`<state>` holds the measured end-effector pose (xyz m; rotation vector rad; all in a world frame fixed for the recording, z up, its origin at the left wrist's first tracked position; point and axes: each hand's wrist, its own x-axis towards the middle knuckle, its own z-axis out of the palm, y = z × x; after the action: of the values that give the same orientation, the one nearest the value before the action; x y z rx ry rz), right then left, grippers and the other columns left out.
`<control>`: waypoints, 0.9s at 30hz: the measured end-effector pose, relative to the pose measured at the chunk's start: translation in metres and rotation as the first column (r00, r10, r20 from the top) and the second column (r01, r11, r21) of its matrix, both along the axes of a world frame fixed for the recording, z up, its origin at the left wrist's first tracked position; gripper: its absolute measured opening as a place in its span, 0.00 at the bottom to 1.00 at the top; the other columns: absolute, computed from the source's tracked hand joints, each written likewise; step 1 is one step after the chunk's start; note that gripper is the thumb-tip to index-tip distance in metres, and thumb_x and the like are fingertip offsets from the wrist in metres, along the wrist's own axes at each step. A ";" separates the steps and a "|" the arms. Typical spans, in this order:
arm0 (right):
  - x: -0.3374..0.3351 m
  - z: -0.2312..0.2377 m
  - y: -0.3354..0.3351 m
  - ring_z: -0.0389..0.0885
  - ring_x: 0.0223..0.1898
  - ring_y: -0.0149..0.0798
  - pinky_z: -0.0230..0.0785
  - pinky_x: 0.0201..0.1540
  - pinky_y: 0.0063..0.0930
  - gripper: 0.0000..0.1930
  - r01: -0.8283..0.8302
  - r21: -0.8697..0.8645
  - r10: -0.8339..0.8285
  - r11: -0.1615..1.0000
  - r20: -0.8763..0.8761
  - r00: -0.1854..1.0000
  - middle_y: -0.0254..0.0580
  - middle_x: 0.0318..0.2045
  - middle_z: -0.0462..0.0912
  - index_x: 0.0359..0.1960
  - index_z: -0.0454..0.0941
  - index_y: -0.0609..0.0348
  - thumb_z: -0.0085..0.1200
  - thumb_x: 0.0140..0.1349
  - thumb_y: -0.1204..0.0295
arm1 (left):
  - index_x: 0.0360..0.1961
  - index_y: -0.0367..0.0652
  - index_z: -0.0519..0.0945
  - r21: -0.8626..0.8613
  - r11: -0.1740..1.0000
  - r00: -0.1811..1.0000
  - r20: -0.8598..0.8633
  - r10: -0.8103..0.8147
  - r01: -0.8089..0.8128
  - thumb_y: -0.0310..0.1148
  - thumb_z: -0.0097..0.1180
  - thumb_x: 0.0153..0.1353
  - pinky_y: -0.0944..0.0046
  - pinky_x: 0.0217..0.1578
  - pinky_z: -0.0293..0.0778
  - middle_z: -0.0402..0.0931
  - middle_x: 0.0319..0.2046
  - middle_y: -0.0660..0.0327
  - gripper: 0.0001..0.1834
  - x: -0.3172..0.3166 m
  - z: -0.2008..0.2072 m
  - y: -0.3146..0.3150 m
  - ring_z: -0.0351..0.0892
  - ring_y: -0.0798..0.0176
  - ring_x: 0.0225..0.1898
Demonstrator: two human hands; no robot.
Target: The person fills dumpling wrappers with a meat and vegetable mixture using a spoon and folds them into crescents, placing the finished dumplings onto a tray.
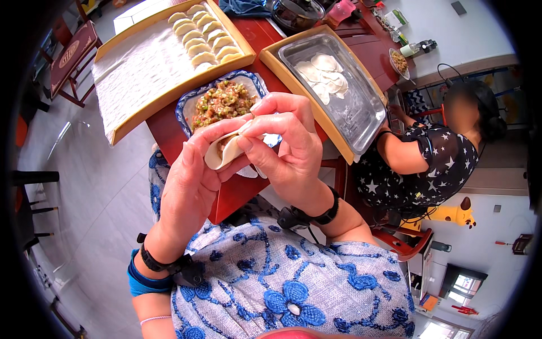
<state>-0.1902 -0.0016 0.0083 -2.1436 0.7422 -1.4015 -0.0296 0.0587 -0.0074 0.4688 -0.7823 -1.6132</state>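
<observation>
Between my two hands, raised over the table's near corner, is a half-folded dumpling (230,148) with meat filling showing in its open side. My left hand (195,169) cradles it from the left, fingers along its upper edge. With thumb and forefinger, my right hand (285,150) pinches the dough rim from the right. Just beyond them stands a blue-and-white dish (183,108) of chopped meat filling (224,103), partly hidden by my fingers. Round dough wrappers (324,74) lie overlapping in a metal tray (358,116) at the right.
At the far left, a cloth-lined wooden tray (141,73) carries rows of finished dumplings (203,39). The metal tray rests in another wooden tray (276,65). A person (423,147) in a star-patterned top sits at the right. A dark glass bowl (297,14) stands at the back.
</observation>
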 end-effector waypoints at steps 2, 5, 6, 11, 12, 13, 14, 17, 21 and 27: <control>-0.001 0.000 0.000 0.74 0.47 0.40 0.72 0.46 0.28 0.10 0.005 0.005 -0.005 1.000 -0.010 1.000 0.43 0.43 0.74 0.38 0.79 0.55 0.65 0.55 0.76 | 0.64 0.35 0.63 -0.014 1.000 0.999 0.043 -0.001 0.002 0.57 0.33 0.72 0.51 0.66 0.62 0.64 0.63 0.49 0.35 0.000 0.002 0.001 0.66 0.56 0.65; 0.005 0.005 0.001 0.74 0.49 0.40 0.72 0.48 0.28 0.10 0.028 0.082 -0.034 0.996 0.070 0.997 0.45 0.46 0.74 0.38 0.80 0.56 0.65 0.55 0.77 | 0.67 0.37 0.59 -0.046 0.999 0.992 0.125 0.007 -0.001 0.60 0.34 0.70 0.51 0.66 0.62 0.62 0.65 0.49 0.38 0.002 0.007 0.000 0.65 0.55 0.66; 0.007 0.006 0.001 0.74 0.50 0.41 0.71 0.49 0.28 0.10 0.035 0.119 -0.048 0.992 0.113 0.992 0.46 0.46 0.74 0.39 0.80 0.56 0.65 0.56 0.77 | 0.68 0.38 0.57 -0.059 0.998 0.988 0.156 0.013 -0.003 0.61 0.35 0.69 0.51 0.66 0.62 0.61 0.66 0.48 0.40 0.002 0.009 0.000 0.64 0.54 0.66; 0.001 0.001 -0.008 0.74 0.52 0.40 0.71 0.51 0.29 0.08 -0.168 0.156 0.141 0.973 0.170 0.975 0.45 0.48 0.74 0.39 0.81 0.58 0.64 0.58 0.75 | 0.72 0.46 0.48 -0.080 0.993 0.993 0.074 0.090 -0.085 0.43 0.58 0.63 0.53 0.67 0.59 0.58 0.67 0.49 0.43 -0.001 0.012 -0.006 0.60 0.53 0.69; 0.002 0.001 -0.009 0.74 0.52 0.40 0.72 0.51 0.29 0.07 -0.200 0.177 0.157 0.964 0.230 0.960 0.45 0.48 0.75 0.38 0.81 0.58 0.63 0.59 0.75 | 0.73 0.47 0.47 -0.097 0.988 0.986 0.106 0.130 -0.120 0.38 0.62 0.61 0.53 0.67 0.59 0.58 0.67 0.49 0.46 -0.003 0.009 -0.009 0.59 0.53 0.69; 0.004 0.002 -0.010 0.75 0.51 0.39 0.72 0.50 0.28 0.07 -0.205 0.213 0.146 0.955 0.263 0.954 0.44 0.48 0.75 0.39 0.81 0.58 0.63 0.59 0.75 | 0.73 0.48 0.48 -0.090 0.987 0.987 0.078 0.143 -0.136 0.27 0.66 0.54 0.55 0.67 0.60 0.59 0.67 0.50 0.49 -0.005 0.003 -0.014 0.60 0.54 0.68; 0.005 0.002 -0.008 0.76 0.50 0.38 0.73 0.49 0.28 0.07 -0.212 0.253 0.133 0.944 0.297 0.946 0.43 0.47 0.76 0.39 0.81 0.58 0.63 0.59 0.75 | 0.73 0.47 0.49 -0.093 0.988 0.983 0.130 0.133 -0.122 0.28 0.65 0.55 0.56 0.66 0.60 0.58 0.67 0.51 0.49 -0.006 0.000 -0.016 0.61 0.55 0.68; 0.007 0.007 -0.009 0.77 0.48 0.36 0.74 0.49 0.27 0.07 -0.236 0.252 0.179 0.938 0.231 0.956 0.44 0.47 0.76 0.40 0.79 0.59 0.61 0.60 0.77 | 0.72 0.41 0.52 -0.146 0.983 0.957 0.252 0.143 -0.109 0.34 0.63 0.60 0.58 0.65 0.60 0.60 0.66 0.52 0.43 -0.013 -0.004 -0.022 0.62 0.57 0.66; 0.009 0.008 -0.012 0.78 0.47 0.34 0.75 0.48 0.25 0.08 -0.215 0.206 0.177 0.955 0.190 0.966 0.44 0.45 0.78 0.40 0.79 0.61 0.62 0.59 0.77 | 0.69 0.35 0.57 -0.412 0.884 0.784 0.463 0.413 -0.222 0.49 0.58 0.64 0.56 0.64 0.60 0.64 0.64 0.48 0.41 -0.013 -0.001 -0.034 0.64 0.54 0.65; 0.003 0.021 -0.018 0.80 0.43 0.34 0.74 0.44 0.24 0.10 -0.169 0.170 0.155 0.971 0.096 0.983 0.45 0.43 0.80 0.40 0.80 0.61 0.64 0.57 0.77 | 0.65 0.33 0.63 -0.590 0.781 0.608 0.549 0.574 -0.205 0.52 0.57 0.63 0.52 0.63 0.63 0.68 0.62 0.46 0.39 -0.007 -0.003 -0.041 0.66 0.47 0.65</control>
<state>-0.1870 -0.0194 0.0289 -1.9503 0.6209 -1.2791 -0.0364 0.0173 -0.0104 0.8608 -1.4939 -0.7122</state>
